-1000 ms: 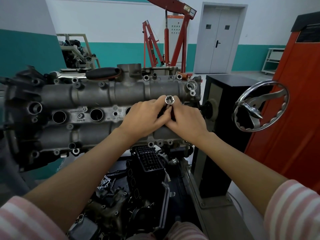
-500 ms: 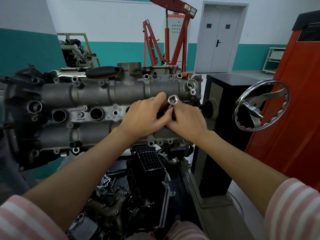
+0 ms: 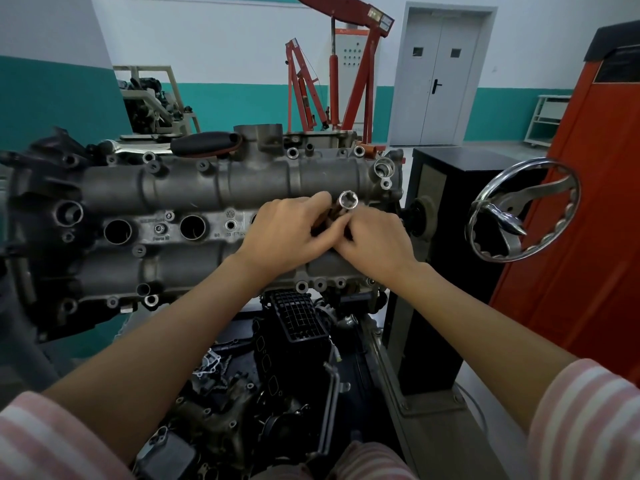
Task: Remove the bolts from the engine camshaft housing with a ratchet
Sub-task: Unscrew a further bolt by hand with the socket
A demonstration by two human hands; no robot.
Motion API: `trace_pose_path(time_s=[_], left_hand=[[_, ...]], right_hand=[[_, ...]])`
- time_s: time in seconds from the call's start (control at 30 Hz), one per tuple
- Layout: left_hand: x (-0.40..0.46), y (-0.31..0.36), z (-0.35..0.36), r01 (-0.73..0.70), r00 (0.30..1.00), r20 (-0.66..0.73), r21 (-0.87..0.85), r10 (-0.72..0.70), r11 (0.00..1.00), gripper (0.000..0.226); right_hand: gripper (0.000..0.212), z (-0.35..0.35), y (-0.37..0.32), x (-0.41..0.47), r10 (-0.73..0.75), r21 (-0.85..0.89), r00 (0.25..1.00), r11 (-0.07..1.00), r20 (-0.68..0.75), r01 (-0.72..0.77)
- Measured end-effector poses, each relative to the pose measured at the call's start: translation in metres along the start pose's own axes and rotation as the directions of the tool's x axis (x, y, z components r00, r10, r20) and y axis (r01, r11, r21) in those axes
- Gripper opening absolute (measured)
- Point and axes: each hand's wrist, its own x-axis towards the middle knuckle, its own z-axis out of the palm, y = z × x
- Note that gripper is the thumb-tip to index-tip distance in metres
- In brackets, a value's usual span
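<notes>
One grey camshaft housing [image 3: 207, 202] lay with its long axis left to right, two open round bores [image 3: 117, 232] showing left of the hands and a VW roundel cast beside them; the stamped lettering was too small to read. Left hand [image 3: 287, 233] curled, right hand [image 3: 375, 242] curled, both gripping one socket tool [image 3: 347, 200] near the housing's right end, its open mouth pointing up toward the camera. One chrome handwheel [image 3: 523, 216] stood off the right end.
</notes>
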Motion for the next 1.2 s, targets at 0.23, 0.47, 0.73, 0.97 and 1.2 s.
trace_pose_path(time_s=[0.23, 0.47, 0.73, 0.97, 1.2], left_hand=[[0.0002, 0.0035, -0.0021, -0.017, 1.000, -0.024, -0.027, 0.016, 0.999, 0.038], [-0.0001, -0.0016, -0.0009, -0.030, 0.999, -0.015, -0.029, 0.030, 0.999, 0.057], [0.0013, 0.0016, -0.0008, -0.008, 1.000, -0.004, -0.034, 0.008, 0.999, 0.043], [-0.0008, -0.0024, 0.0006, -0.029, 0.999, -0.033, -0.009, 0.029, 1.000, 0.057], [0.0014, -0.0001, -0.0014, 0.013, 1.000, 0.003, -0.041, -0.013, 0.999, 0.056]], right_hand=[[0.044, 0.0006, 0.0018, 0.0020, 0.019, -0.010, 1.000, 1.000, 0.006, -0.019], [0.024, 0.0017, -0.0006, -0.0020, -0.024, 0.041, 0.996, 0.999, -0.086, 0.027], [0.039, -0.0003, 0.0014, 0.0017, 0.010, -0.005, 1.000, 1.000, 0.014, -0.010], [0.023, -0.0012, -0.0012, -0.0015, 0.006, 0.051, 0.999, 0.999, -0.048, -0.004], [0.027, 0.0010, 0.0007, -0.0006, 0.013, 0.010, 1.000, 1.000, -0.010, -0.013]])
